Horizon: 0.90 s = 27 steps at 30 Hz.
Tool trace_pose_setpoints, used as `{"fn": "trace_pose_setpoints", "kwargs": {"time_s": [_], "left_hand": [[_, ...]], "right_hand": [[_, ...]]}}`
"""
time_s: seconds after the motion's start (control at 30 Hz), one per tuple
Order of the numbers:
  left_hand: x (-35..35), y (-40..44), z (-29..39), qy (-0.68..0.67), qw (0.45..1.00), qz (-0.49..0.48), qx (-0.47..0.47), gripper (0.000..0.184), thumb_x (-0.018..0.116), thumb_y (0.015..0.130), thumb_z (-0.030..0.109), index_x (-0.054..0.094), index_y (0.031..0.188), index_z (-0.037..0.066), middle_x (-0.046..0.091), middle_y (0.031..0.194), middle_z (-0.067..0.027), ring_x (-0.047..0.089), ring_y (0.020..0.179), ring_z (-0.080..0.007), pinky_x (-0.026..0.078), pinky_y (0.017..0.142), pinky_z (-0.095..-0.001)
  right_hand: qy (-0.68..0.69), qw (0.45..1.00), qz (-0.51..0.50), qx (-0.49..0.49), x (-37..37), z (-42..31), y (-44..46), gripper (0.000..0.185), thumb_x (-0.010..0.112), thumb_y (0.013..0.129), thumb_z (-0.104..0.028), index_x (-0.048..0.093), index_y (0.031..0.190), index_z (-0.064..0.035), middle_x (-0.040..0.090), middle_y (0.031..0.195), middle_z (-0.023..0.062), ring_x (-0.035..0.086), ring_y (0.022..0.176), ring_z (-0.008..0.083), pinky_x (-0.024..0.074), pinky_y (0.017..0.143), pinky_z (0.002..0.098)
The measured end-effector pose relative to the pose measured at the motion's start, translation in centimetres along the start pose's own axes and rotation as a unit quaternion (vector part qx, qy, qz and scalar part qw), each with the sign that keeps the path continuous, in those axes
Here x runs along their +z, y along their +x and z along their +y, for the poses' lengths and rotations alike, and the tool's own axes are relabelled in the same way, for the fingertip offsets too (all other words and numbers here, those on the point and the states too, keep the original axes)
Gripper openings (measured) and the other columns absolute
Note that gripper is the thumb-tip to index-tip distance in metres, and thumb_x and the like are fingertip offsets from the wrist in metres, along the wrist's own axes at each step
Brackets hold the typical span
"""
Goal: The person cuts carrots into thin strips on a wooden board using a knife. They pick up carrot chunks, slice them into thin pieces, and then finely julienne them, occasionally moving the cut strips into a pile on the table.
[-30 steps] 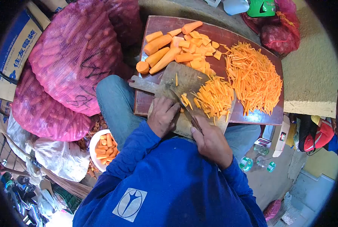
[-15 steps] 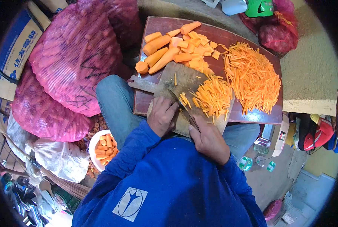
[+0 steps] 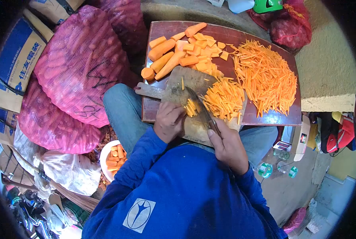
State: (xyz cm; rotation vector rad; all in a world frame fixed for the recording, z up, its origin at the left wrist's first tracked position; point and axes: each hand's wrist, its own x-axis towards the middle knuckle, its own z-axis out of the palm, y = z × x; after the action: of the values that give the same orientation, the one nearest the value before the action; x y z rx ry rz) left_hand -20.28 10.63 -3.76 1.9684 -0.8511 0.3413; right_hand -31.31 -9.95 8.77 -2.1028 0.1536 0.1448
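Observation:
My right hand (image 3: 229, 146) grips the handle of a knife (image 3: 202, 110), its blade angled up and left over a worn wooden cutting board (image 3: 196, 130). My left hand (image 3: 169, 122) rests at the board's left side with curled fingers; what they hold, if anything, is hidden. Just beyond its fingertips lies a small cluster of carrot sticks (image 3: 191, 107), left of the blade. Right of the blade is a larger heap of carrot sticks (image 3: 225, 97). Behind the board are carrot slices (image 3: 203, 47) and whole peeled carrots (image 3: 162, 49).
A large pile of shredded carrot (image 3: 265, 77) covers the right of the dark red table (image 3: 271, 119). Pink mesh sacks of carrots (image 3: 76, 65) stand at the left, above a white bucket (image 3: 103, 161) with carrot pieces. Plastic bottles (image 3: 265, 170) lie on the floor at right.
The knife has moved right, away from my left fingers, and its blade now lies between the small cluster and the larger heap. My right hand has shifted slightly right with it.

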Motion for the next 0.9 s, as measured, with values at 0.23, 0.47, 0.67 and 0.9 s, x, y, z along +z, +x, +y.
{"fn": "trace_pose_setpoints", "kwargs": {"time_s": [0.23, 0.47, 0.67, 0.9], "left_hand": [[-1.1, 1.3, 1.0, -0.069, 0.983, 0.057, -0.163, 0.017, 0.080, 0.083, -0.008, 0.078, 0.099, -0.003, 0.076, 0.098, -0.0161, 0.073, 0.091, -0.0316, 0.058, 0.082, -0.0372], [-2.1, 5.5, -2.1, -0.060, 0.979, -0.015, -0.195, 0.015, 0.077, 0.090, 0.001, 0.078, 0.105, -0.003, 0.074, 0.100, -0.0156, 0.072, 0.091, -0.0289, 0.056, 0.085, -0.0371], [1.0, 8.3, -2.8, 0.041, 0.990, -0.111, -0.078, 0.027, 0.078, 0.084, 0.000, 0.077, 0.111, 0.000, 0.071, 0.112, -0.0189, 0.067, 0.109, -0.0409, 0.054, 0.095, -0.0467], [4.3, 8.2, -0.7, -0.038, 0.990, -0.117, -0.069, 0.030, 0.072, 0.088, -0.008, 0.078, 0.117, 0.000, 0.073, 0.112, -0.0203, 0.073, 0.101, -0.0365, 0.057, 0.087, -0.0414]], "right_hand": [[-0.029, 0.997, -0.071, -0.021, -0.1, 0.6, -0.8, 0.032, 0.063, 0.107, -0.024, 0.059, 0.131, -0.0031, 0.073, 0.098, 0.0311, 0.070, 0.093, 0.0543, 0.0546, 0.080, 0.0600], [-0.039, 0.996, -0.081, -0.005, 1.1, 1.5, -0.4, 0.030, 0.064, 0.105, -0.018, 0.061, 0.130, -0.0005, 0.069, 0.093, 0.0293, 0.070, 0.090, 0.0513, 0.0533, 0.075, 0.0545], [-0.053, 0.998, 0.040, 0.014, -1.5, 4.0, -1.7, 0.029, 0.065, 0.105, -0.019, 0.060, 0.127, -0.0011, 0.070, 0.091, 0.0313, 0.070, 0.087, 0.0537, 0.0546, 0.073, 0.0570], [0.011, 0.999, 0.047, -0.006, -3.6, 2.7, -4.1, 0.023, 0.065, 0.105, -0.015, 0.061, 0.121, 0.0014, 0.064, 0.082, 0.0290, 0.068, 0.079, 0.0519, 0.0525, 0.067, 0.0521]]}}
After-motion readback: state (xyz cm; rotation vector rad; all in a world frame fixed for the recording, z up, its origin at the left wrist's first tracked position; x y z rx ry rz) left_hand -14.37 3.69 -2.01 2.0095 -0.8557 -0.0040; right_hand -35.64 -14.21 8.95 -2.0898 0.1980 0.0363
